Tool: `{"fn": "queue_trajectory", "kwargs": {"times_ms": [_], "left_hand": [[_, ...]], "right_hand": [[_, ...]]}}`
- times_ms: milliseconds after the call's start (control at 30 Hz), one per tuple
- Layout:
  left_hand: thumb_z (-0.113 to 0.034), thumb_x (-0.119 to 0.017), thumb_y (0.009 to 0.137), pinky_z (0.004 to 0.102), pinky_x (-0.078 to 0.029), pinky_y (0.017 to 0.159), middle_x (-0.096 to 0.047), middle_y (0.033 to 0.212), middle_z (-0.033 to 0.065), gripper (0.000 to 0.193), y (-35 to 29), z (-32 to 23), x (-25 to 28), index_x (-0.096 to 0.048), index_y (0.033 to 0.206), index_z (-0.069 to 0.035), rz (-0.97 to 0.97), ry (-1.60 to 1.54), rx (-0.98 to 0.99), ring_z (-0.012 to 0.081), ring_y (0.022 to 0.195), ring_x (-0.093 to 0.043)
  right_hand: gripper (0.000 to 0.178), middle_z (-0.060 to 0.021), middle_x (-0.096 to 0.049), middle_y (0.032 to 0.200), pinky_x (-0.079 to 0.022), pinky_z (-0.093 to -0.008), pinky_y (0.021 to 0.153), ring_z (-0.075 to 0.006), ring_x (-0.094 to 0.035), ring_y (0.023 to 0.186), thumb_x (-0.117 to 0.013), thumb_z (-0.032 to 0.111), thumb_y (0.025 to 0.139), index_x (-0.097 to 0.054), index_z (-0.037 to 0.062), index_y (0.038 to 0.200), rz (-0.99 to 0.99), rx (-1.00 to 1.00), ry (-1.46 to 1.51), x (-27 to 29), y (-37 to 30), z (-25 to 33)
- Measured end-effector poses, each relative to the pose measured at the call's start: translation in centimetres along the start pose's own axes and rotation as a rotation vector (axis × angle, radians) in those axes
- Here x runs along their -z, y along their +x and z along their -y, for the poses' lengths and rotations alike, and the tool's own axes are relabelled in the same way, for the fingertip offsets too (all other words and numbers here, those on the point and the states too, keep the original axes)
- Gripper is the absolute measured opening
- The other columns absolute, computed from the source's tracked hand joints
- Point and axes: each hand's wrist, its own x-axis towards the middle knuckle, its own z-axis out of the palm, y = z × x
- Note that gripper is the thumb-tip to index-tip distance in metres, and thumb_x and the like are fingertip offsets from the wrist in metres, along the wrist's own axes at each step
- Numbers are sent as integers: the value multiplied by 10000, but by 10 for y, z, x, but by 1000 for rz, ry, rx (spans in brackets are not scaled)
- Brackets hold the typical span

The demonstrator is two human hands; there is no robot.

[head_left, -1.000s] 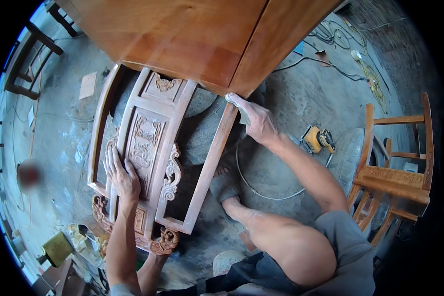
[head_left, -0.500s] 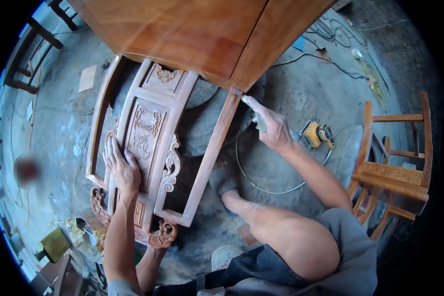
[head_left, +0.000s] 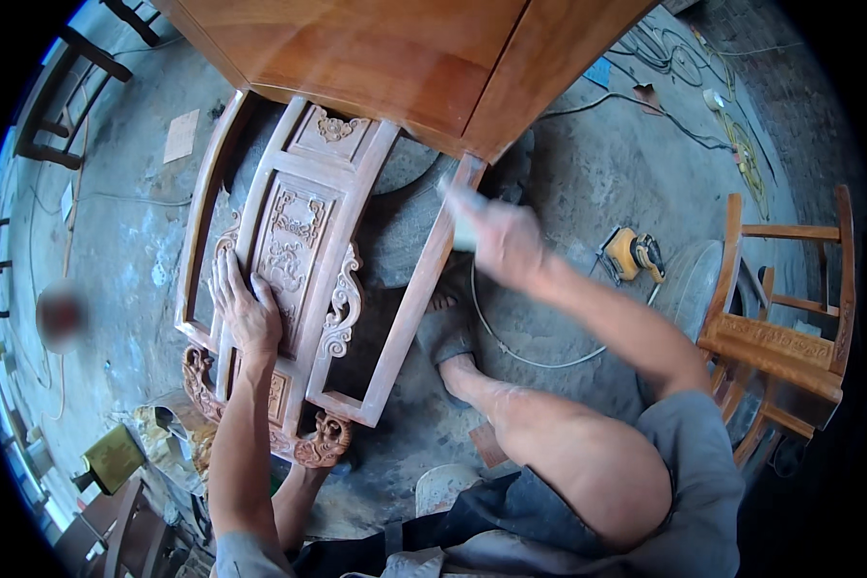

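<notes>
A carved wooden chair back point(head_left: 303, 231), dulled by whitish dust, slopes in front of me from a broad reddish-brown wooden panel point(head_left: 356, 48). My left hand point(head_left: 249, 306) lies flat on its left upright beside the carved centre panel, fingers stretched and holding nothing. Over at the right-hand rail point(head_left: 409, 308), my right hand point(head_left: 507, 241) is closed on a thin pale pad point(head_left: 464, 231), possibly sandpaper. Motion smears this hand, and its forefinger lies along the rail near the panel. Scrollwork point(head_left: 343, 303) edges the opening between the centre panel and that rail.
A yellow-and-black power sander point(head_left: 631, 255) rests on the concrete floor at the right, near a carved wooden chair point(head_left: 780, 337). Hoses and cables point(head_left: 665, 58) coil at the far right. Dark wooden frames point(head_left: 72, 96) stand far left. My bent leg point(head_left: 559, 433) is near the chair back.
My right hand has moved slightly left and toward me along the rail, away from the panel corner. My left hand stays flat on the upright. The whole view has shifted a little.
</notes>
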Motion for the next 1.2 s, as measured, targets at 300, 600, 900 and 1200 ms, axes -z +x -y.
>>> {"fn": "queue_trajectory", "kwargs": {"times_ms": [300, 600, 900, 1200], "left_hand": [[-235, -508, 1066, 518, -188, 1312, -407, 1661, 241, 624, 2, 1, 3, -376, 1629, 0, 9, 0, 12, 390, 1584, -310], [-231, -508, 1067, 519, -173, 1316, -400, 1664, 246, 630, 5, -5, 4, -366, 1634, 4, 13, -27, 9, 393, 1581, -311], [-216, -521, 1054, 527, -171, 1318, -400, 1663, 248, 639, 5, -3, 0, -364, 1639, -13, 9, -14, -3, 393, 1578, -316], [-236, -517, 1059, 533, -192, 1311, -412, 1650, 256, 632, 6, -3, -2, -376, 1634, -15, -8, -39, -7, 414, 1567, -326]], "right_hand": [[755, -192, -752, 844, -608, -470, 627, -345, -739, 687, -600, 71, 874, -436, 58, 1611, 46, -66, 27, -7, -5, 2], [699, -210, -657, 1435, -628, -440, 946, -400, -731, 1137, -529, -58, 897, -472, 65, 1583, -81, -256, 276, -6, -3, -11], [678, -211, -669, 1419, -648, -454, 839, -369, -762, 1073, -474, -77, 884, -497, 63, 1547, -246, -114, 264, -13, -4, -20], [614, -206, -742, 1267, -651, -447, 770, -372, -777, 936, -522, -33, 904, -545, 74, 1508, -176, -90, 288, -10, -20, -5]]}}
